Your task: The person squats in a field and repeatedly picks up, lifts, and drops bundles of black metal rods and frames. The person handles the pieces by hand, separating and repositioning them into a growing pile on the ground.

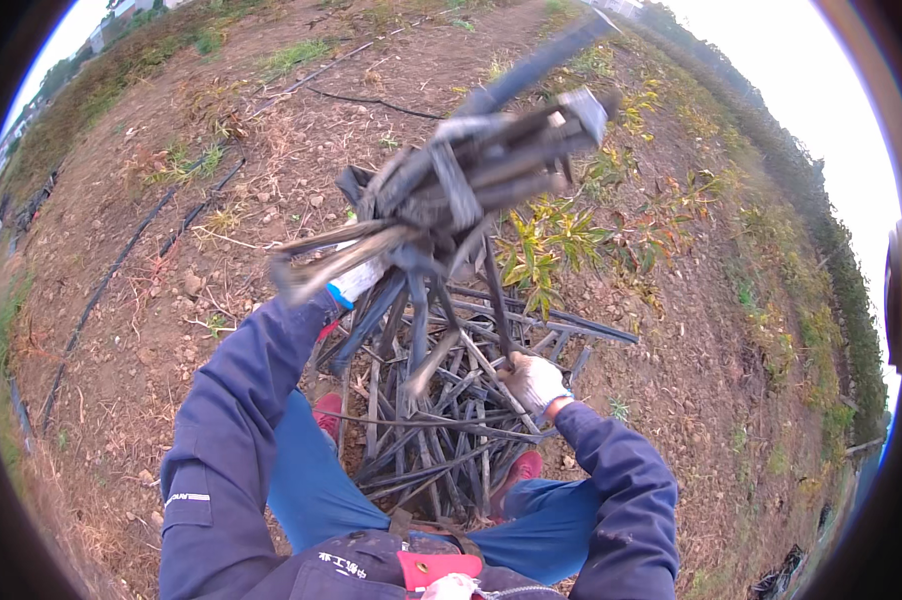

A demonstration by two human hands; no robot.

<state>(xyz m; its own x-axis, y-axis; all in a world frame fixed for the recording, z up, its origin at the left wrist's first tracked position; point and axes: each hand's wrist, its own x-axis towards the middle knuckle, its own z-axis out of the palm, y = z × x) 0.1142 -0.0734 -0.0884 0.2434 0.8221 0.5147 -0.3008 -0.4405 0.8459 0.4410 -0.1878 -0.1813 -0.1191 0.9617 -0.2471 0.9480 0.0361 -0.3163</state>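
Observation:
A blurred bundle of flattened black drip-irrigation tubing [451, 180] is up in front of me, its loose ends hanging down. My left hand [361, 277], in a white glove with a blue cuff, is at the bundle's left underside; its fingers are mostly hidden by the tubing. My right hand [533, 382], also in a white glove, is closed on a dark strand of tubing that runs up towards the bundle. Below both hands, a tangled pile of the same tubing [451, 435] lies on the soil between my feet.
Red shoes [522, 469] flank the pile. Leafy plants [556, 240] with yellowing leaves grow just beyond it. Black hoses [120, 259] lie along the bare, stony soil at the left. Dark crumpled plastic [781, 574] lies at the lower right.

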